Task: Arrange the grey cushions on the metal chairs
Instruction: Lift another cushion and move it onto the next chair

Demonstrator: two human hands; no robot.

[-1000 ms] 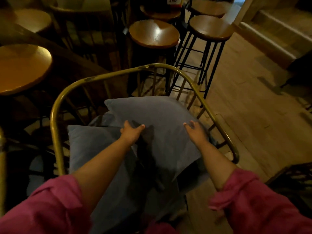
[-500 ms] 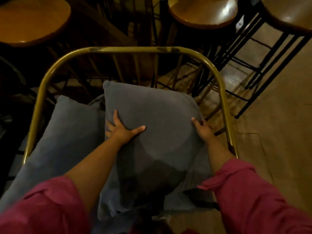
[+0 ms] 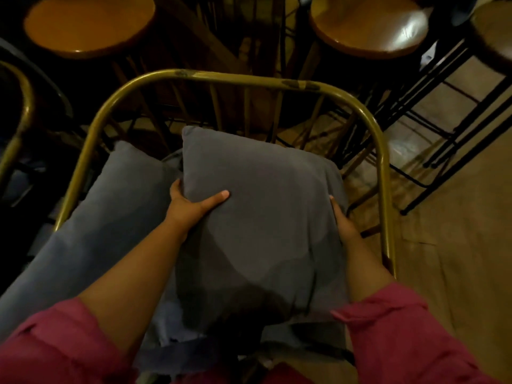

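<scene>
A square grey cushion (image 3: 263, 212) lies inside the gold metal chair (image 3: 238, 79), whose curved back rail arcs around it. My left hand (image 3: 191, 203) grips the cushion's left edge, thumb on top and fingers under. My right hand (image 3: 342, 220) holds its right edge. A second, longer grey cushion (image 3: 97, 225) leans along the chair's left side, partly over the rail. More grey fabric shows beneath the held cushion near my body.
Round wooden stools stand beyond the chair: one at top left (image 3: 88, 26), one at top right (image 3: 368, 29), on black metal legs (image 3: 443, 115). Another gold rail (image 3: 19, 115) curves at the far left. Wooden floor (image 3: 457, 259) lies to the right.
My view tilted down and closer to the chair. My left hand slid from the cushion's top to its left edge and curled around it; the right hand stayed on the right edge.
</scene>
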